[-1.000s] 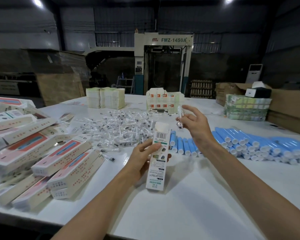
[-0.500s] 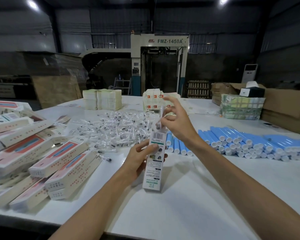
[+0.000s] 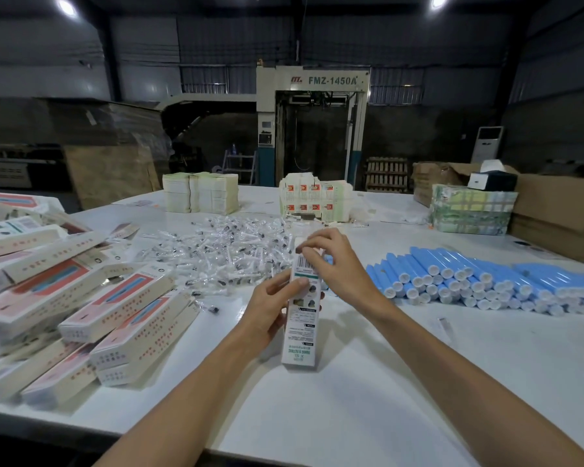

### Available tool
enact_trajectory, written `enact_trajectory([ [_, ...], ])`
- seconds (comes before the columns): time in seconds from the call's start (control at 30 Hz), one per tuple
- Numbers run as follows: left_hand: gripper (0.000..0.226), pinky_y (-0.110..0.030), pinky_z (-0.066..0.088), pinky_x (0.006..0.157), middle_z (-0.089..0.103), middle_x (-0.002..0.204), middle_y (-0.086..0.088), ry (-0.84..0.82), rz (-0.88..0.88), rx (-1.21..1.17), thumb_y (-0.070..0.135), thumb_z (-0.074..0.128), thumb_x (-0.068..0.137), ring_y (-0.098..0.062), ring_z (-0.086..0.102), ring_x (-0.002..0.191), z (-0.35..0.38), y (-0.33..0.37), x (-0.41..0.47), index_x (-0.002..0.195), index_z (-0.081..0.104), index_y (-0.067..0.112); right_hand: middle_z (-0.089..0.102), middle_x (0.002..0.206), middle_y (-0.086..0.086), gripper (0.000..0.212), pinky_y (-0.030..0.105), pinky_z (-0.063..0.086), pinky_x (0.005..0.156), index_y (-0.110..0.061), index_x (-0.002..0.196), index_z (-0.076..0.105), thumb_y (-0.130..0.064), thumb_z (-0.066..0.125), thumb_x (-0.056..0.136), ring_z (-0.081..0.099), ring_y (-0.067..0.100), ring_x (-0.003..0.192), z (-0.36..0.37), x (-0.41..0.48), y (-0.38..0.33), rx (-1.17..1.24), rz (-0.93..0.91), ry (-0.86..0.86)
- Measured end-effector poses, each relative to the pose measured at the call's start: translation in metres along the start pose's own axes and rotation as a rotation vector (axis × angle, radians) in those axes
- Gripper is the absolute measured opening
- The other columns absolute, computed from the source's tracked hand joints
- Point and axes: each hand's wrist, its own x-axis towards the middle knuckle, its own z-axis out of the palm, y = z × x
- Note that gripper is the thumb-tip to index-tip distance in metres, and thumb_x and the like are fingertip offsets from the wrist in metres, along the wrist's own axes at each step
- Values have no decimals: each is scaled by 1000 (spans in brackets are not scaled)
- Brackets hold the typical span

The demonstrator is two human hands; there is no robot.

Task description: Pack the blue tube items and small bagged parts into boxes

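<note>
Lowered from mid-air, right hand (image 3: 338, 264) pinches the top of box (image 3: 300, 335), gripped upright at centre by left hand (image 3: 270, 305); bags (image 3: 223, 251) at 11 o'clock, tubes (image 3: 469, 278) at 3 o'clock, box pile (image 3: 115, 305) at 9 o'clock.

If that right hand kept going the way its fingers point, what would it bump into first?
The top end of the white box, which the left hand holds on end; fingertips of the right hand seem to touch it. Beyond it probably lies the heap of small bagged parts, though depth is unclear.

White table (image 3: 368, 382) — boxes (image 3: 115, 308) left, bagged parts (image 3: 223, 254) centre, blue tubes (image 3: 469, 278) right (stacked).
</note>
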Motion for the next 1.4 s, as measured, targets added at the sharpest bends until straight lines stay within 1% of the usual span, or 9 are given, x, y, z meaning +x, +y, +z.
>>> enact_trajectory([
  [0.1,45,-72,52,101,74,127,-23,27,7,-7,35,84,86,-56,67,119,0,3,-1,128,78,20,51,129,-5,33,18,45,97,-26,137,59,-22,62,104,53,7,120,4,-14,12,136,88,143],
  [0.17,42,-65,56,93,75,126,-21,27,12,-7,34,83,87,-55,68,118,0,4,-1,127,79,22,57,126,-4,40,18,50,91,-28,140,53,-26,66,103,59,8,115,4,-22,18,240,154,138],
  [0.3,63,-41,64,76,80,118,-13,13,58,-15,29,88,85,-33,78,104,2,5,-1,143,65,31,75,114,-2,46,32,57,92,-25,141,51,-22,72,100,72,15,105,14,-35,24,382,126,67],
  [0.43,76,-50,65,92,78,127,-10,-19,199,160,31,83,97,-32,75,119,0,7,-4,156,40,54,76,115,1,45,32,58,92,-23,143,55,-17,71,100,72,18,107,14,-40,23,467,102,85],
  [0.53,70,-52,63,98,75,133,-1,-28,243,273,40,80,98,-26,69,129,3,10,-5,156,43,55,74,120,0,42,25,56,88,-22,143,58,-16,67,103,70,15,109,12,-42,23,466,77,68],
  [0.7,62,-54,63,97,75,133,-3,-50,204,266,40,81,95,-28,69,129,2,13,-6,150,56,48,72,120,-3,28,35,58,93,-20,133,64,-19,64,105,69,20,110,8,-41,24,438,59,0],
  [0.9,48,-36,61,88,79,123,-12,-85,189,234,23,77,101,-31,77,113,0,9,-7,147,62,24,74,111,1,21,25,53,86,-23,125,68,-22,65,104,69,21,102,2,-42,28,422,102,-87],
  [1.23,45,-29,61,82,80,119,-12,-100,185,199,26,80,98,-28,78,107,4,8,-8,141,66,30,76,109,3,20,30,57,88,-26,124,68,-30,64,105,72,22,102,-5,-41,31,446,124,-93],
  [1.4,50,-33,61,85,80,120,-13,-132,164,195,28,81,95,-27,78,107,8,9,-10,143,65,36,78,94,15,20,29,57,71,-19,126,58,-30,55,109,73,20,82,-12,-35,32,585,236,48],
])
